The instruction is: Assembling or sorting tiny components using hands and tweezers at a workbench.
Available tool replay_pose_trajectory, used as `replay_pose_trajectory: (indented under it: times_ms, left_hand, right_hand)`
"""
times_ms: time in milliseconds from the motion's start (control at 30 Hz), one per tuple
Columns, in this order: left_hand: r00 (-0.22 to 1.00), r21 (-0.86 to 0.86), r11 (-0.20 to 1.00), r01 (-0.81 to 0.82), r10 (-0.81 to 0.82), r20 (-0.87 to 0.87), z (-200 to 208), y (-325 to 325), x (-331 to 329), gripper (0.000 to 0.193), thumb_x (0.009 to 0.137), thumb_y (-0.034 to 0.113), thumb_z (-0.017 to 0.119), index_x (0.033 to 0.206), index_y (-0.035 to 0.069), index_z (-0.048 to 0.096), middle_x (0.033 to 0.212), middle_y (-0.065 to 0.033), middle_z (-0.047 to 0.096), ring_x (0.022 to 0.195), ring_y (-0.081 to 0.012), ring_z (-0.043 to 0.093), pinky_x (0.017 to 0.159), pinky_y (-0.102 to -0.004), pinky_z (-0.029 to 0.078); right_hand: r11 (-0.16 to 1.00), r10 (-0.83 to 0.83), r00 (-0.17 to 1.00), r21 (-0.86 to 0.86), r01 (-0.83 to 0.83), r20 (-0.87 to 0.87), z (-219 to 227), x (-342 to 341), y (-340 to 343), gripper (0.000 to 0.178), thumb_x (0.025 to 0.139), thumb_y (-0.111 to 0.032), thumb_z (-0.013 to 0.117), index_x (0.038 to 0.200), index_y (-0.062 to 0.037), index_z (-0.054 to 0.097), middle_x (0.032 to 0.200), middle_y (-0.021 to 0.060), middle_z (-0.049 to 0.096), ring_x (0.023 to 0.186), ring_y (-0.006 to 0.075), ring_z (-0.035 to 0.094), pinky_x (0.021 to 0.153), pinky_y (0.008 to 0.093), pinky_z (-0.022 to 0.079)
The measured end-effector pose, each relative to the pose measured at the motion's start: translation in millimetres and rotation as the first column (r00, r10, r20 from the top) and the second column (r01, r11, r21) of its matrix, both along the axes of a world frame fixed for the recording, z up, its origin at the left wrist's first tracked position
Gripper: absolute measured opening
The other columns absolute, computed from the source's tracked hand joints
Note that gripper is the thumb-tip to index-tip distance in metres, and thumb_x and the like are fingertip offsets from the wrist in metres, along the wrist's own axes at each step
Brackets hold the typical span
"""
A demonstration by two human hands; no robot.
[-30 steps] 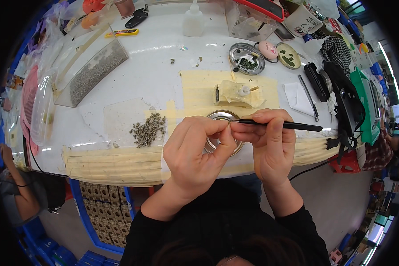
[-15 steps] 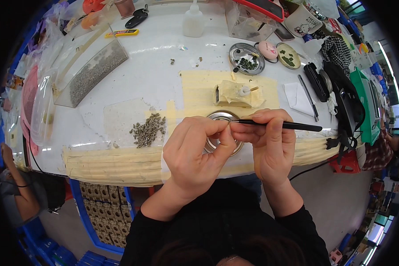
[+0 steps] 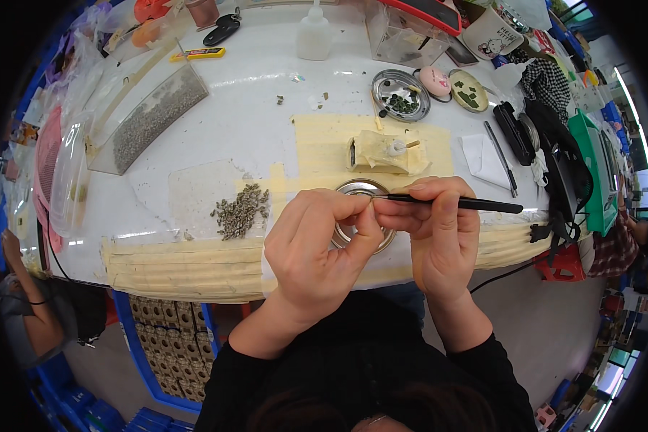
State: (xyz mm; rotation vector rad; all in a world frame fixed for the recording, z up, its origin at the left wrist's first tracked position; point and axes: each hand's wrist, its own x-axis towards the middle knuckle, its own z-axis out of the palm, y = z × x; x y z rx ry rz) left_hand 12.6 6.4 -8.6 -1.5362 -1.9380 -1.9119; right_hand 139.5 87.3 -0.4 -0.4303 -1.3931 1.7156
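Above a round shiny metal dish (image 3: 364, 186), both hands meet at the fingertips. My left hand (image 3: 322, 248) is closed, thumb and forefinger pinched on something too small to make out. My right hand (image 3: 443, 237) grips a slim black tool (image 3: 486, 205) with a fine tip; whether it is a brush or tweezers I cannot tell. The tip points left, up to the left fingertips. Part of the dish is hidden behind the hands. Left of them lies a pile of small grey-brown pieces (image 3: 241, 211) on the white tabletop.
Behind the dish stands a tape-wrapped block (image 3: 385, 153). Further back are a metal dish of dark green bits (image 3: 401, 96), a pale lid (image 3: 469, 91) and a white squeeze bottle (image 3: 313, 34). A clear tray of grey granules (image 3: 155, 119) sits left. Yellow tape (image 3: 187, 270) covers the front edge.
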Motion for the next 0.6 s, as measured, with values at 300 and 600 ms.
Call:
replay_pose_trajectory:
  times_ms: [300, 600]
  left_hand:
    - [1.0, -0.006, 1.0, -0.003, 0.003, 0.007, -0.5, -0.2, 0.4, 0.009, 0.08, -0.005, 0.072, 0.087, -0.002, 0.066, 0.078, -0.0075, 0.066, 0.067, -0.0132, 0.062, 0.063, -0.0246, 0.05]
    - [1.0, -0.01, 1.0, -0.007, 0.007, 0.001, -0.4, -0.5, 0.0, 0.009, 0.08, -0.005, 0.072, 0.087, -0.002, 0.066, 0.078, -0.0077, 0.066, 0.067, -0.0135, 0.062, 0.063, -0.0251, 0.05]
  right_hand:
    - [1.0, 0.002, 1.0, 0.002, -0.002, 0.005, 0.5, 0.1, 0.0, 0.033, 0.108, -0.026, 0.04, 0.109, 0.0046, 0.054, 0.104, 0.0151, 0.063, 0.098, 0.0302, 0.071, 0.084, 0.0379, 0.063]
    - [1.0, 0.001, 1.0, -0.004, -0.001, -0.003, 0.3, -0.3, -0.4, 0.033, 0.108, -0.025, 0.041, 0.109, 0.0044, 0.054, 0.104, 0.0158, 0.064, 0.098, 0.0301, 0.071, 0.084, 0.038, 0.063]
